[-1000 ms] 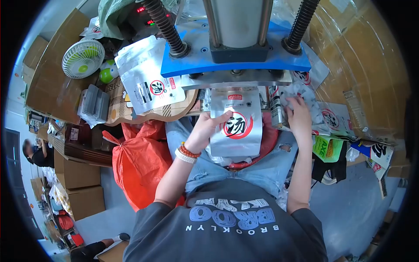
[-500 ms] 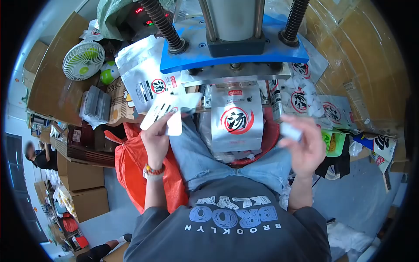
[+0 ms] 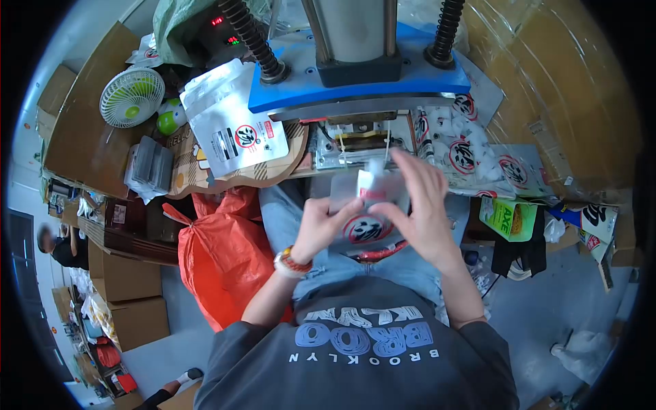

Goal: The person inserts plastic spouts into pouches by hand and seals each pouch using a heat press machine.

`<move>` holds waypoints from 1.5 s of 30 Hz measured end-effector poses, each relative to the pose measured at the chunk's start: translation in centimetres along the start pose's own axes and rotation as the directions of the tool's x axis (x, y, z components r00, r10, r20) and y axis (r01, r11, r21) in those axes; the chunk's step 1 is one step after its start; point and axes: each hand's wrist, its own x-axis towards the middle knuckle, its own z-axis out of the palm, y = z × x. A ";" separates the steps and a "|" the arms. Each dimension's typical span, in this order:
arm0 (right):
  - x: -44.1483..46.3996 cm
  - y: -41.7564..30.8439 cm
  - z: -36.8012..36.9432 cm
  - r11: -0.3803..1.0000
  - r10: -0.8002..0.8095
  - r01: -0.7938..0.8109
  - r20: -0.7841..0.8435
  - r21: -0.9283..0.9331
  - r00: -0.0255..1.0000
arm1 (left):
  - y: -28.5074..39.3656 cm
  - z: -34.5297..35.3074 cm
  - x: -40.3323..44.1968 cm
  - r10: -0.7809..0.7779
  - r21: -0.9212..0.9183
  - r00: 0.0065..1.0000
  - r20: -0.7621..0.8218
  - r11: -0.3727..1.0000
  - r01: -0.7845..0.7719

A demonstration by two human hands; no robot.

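Note:
My left hand is closed on the lower left side of a silver pouch with a red and black round mark, held over my lap below the press. My right hand is at the pouch's right side, fingers stretched and blurred, thumb near the pouch. A small whitish piece shows at the pouch's top between the hands; its exact shape is blurred. Above, the blue-plated press stands over a metal base with a brownish strip. More silver pouches lie to the left on a wooden board.
A small fan and stacked plastic boxes stand at the left. An orange bag hangs beside my left leg. White pieces and pouches lie right of the press, near a green package. A person is far left.
The pouch under the press has come out toward my lap. My left hand has moved right from the white items onto it, and my right hand has moved in to the pouch's side.

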 end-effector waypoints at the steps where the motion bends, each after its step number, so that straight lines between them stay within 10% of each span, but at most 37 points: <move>1: -0.2 1.2 0.0 0.998 0.050 -0.051 -0.033 -0.034 0.998 | -1.6 0.5 1.5 -0.154 -0.160 0.987 -0.053 0.977 0.144; 7: 1.8 7.1 -3.1 0.890 0.100 -0.217 -0.293 -0.400 0.951 | 0.4 -0.4 7.6 -0.248 -0.600 0.968 -0.027 0.779 0.183; 11: 0.9 13.6 0.4 0.804 0.163 -0.173 -0.069 -0.568 0.984 | -0.5 -0.2 8.3 -0.260 -0.563 0.964 -0.057 0.806 0.184; 14: 0.3 13.1 -0.2 0.893 0.364 -0.331 0.058 -0.306 0.929 | -0.7 -4.2 8.1 -0.221 -0.124 0.975 -0.018 0.968 0.217; 16: 0.0 13.7 -0.6 0.921 0.339 -0.324 0.036 -0.216 0.940 | -0.7 -6.8 7.6 0.089 -0.044 0.914 -0.396 0.992 -0.115; 17: -0.3 13.7 -0.5 0.939 0.327 -0.324 0.015 -0.118 0.945 | -1.3 -8.6 7.1 0.326 0.670 0.811 -0.485 0.735 0.106; 18: 0.1 12.8 -0.9 0.924 0.382 -0.382 0.010 -0.011 0.924 | -2.8 -11.0 6.8 0.550 0.915 0.755 -0.356 0.040 0.402; 19: -0.1 12.3 -0.8 0.926 0.377 -0.377 0.020 -0.005 0.926 | -6.7 -13.8 6.8 0.311 0.891 0.877 -0.367 0.387 0.236; 22: -0.2 10.1 -1.1 0.691 0.515 -0.264 -0.202 0.673 0.833 | -9.8 -14.1 3.5 0.481 0.981 0.874 -0.071 0.190 -0.025; 25: -0.9 5.4 -3.3 0.650 0.295 -0.143 -0.075 0.746 0.953 | -7.4 -12.2 0.4 0.469 0.734 0.812 -0.348 0.675 -0.075; 30: 1.1 -2.0 -1.3 0.962 -0.237 0.247 -0.097 0.117 0.967 | -0.1 -6.8 -1.8 0.646 0.766 0.721 -0.249 0.587 -0.261; 33: 0.9 -2.7 0.5 0.938 -0.328 0.323 0.022 0.124 0.944 | 3.0 -4.3 -2.9 0.693 0.833 0.718 -0.056 0.429 -0.350; 37: 0.1 -5.3 -4.5 0.876 -0.400 0.372 0.030 0.308 0.916 | 7.2 -4.2 -5.6 0.611 0.521 0.763 0.212 0.590 -0.617; 41: 0.7 -2.2 -2.4 0.945 -0.097 0.066 0.083 0.320 0.992 | 3.6 -2.8 -2.4 0.120 0.096 0.950 0.288 0.983 -0.154; 42: 0.8 -1.2 -1.2 0.954 0.020 -0.029 0.033 0.299 0.999 | 1.4 -1.5 -1.1 -0.095 -0.079 0.963 0.253 0.990 0.118; 45: 0.9 0.8 -3.5 0.980 0.094 -0.069 -0.127 0.187 0.988 | -0.3 0.3 2.5 -0.213 -0.419 0.971 0.112 0.875 0.241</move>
